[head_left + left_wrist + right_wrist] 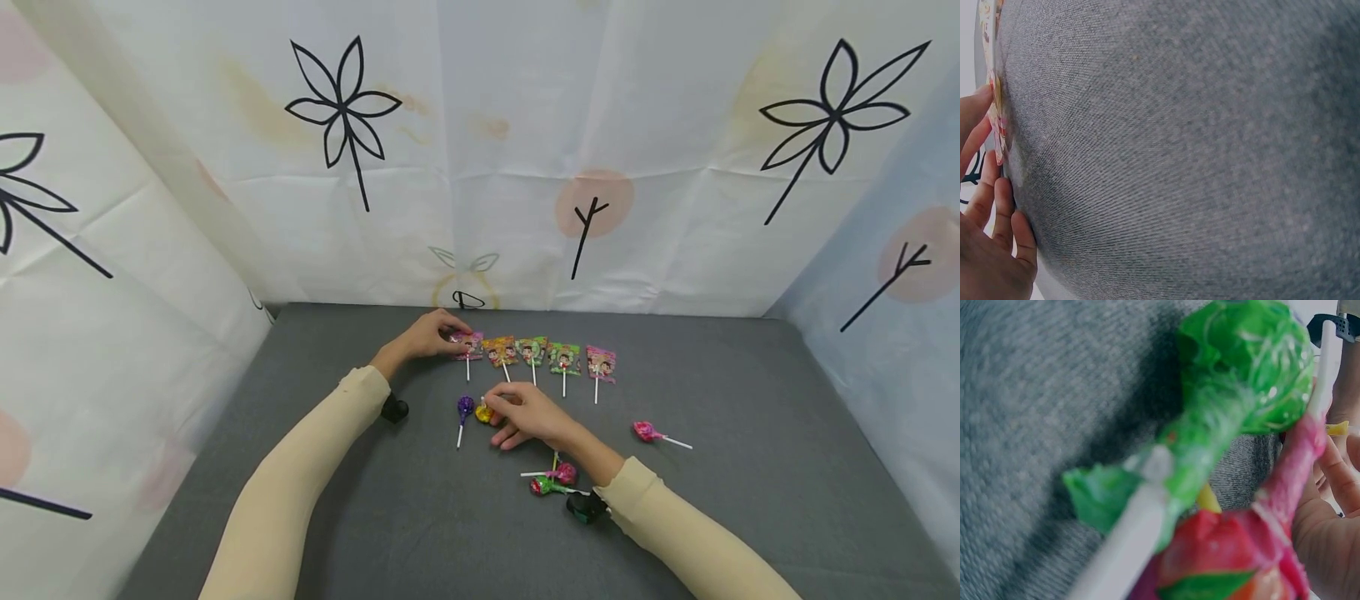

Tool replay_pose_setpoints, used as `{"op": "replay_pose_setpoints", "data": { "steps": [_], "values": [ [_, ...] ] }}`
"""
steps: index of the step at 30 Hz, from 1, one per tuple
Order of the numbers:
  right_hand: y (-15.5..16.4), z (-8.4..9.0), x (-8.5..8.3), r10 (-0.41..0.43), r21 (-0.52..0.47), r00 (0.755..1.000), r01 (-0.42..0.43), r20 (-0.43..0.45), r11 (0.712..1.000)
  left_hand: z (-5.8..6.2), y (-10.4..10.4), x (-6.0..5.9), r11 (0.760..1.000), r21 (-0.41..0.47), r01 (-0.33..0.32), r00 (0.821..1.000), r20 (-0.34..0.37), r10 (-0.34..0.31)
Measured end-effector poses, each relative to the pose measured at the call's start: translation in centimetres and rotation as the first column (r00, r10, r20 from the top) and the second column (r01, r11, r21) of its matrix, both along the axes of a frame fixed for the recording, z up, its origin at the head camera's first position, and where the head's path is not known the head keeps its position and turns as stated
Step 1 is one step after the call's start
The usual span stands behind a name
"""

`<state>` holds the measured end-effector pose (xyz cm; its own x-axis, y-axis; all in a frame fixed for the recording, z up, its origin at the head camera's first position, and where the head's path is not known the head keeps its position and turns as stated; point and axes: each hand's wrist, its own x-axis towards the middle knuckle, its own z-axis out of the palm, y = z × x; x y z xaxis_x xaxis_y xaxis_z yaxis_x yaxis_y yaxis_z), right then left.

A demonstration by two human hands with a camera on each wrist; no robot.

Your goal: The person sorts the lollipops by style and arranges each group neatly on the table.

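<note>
Five flat lollies in a row at the back of the grey mat (750, 400): pink lolly (469, 344), orange lolly (500, 351), two green ones (532, 350) (564, 358), and another pink one (601, 363) at the right end, sticks pointing toward the wearer. Left hand (427, 336) at the row's left end, fingertips curled onto the pink lolly's wrapper, pinching its edge; same wrapper edge-on against the fingers (985, 181) in the left wrist view. Right hand (528, 415) just in front of the row, palm down on the mat, fingers bent over a yellow lolly (483, 412); cannot tell whether actually gripped. Purple lolly (465, 407) just left of the yellow one, stick toward the wearer. Near the right wrist, a small heap: green ball lolly (1244, 369) and red-pink lolly (1229, 550), touching, blurred close in the right wrist view. Lone pink ball lolly (645, 431) well apart to the right.
</note>
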<state>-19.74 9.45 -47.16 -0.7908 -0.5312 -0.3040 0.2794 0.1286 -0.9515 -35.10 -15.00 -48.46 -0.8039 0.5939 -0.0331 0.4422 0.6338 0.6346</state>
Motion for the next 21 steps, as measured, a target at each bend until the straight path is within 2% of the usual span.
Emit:
{"op": "replay_pose_setpoints", "data": {
  "steps": [14,21],
  "values": [
    [0.21,0.16,0.37,0.101,0.014,0.994,-0.101,-0.043,0.995,-0.06,-0.02,-0.06,1.0,0.014,0.01,1.0,0.0,-0.01],
    [-0.17,0.07,0.54,0.164,0.119,0.973,-0.146,-0.164,0.982,0.07,-0.08,-0.03,1.0,-0.007,-0.004,1.0,-0.003,0.004]
  ]
}}
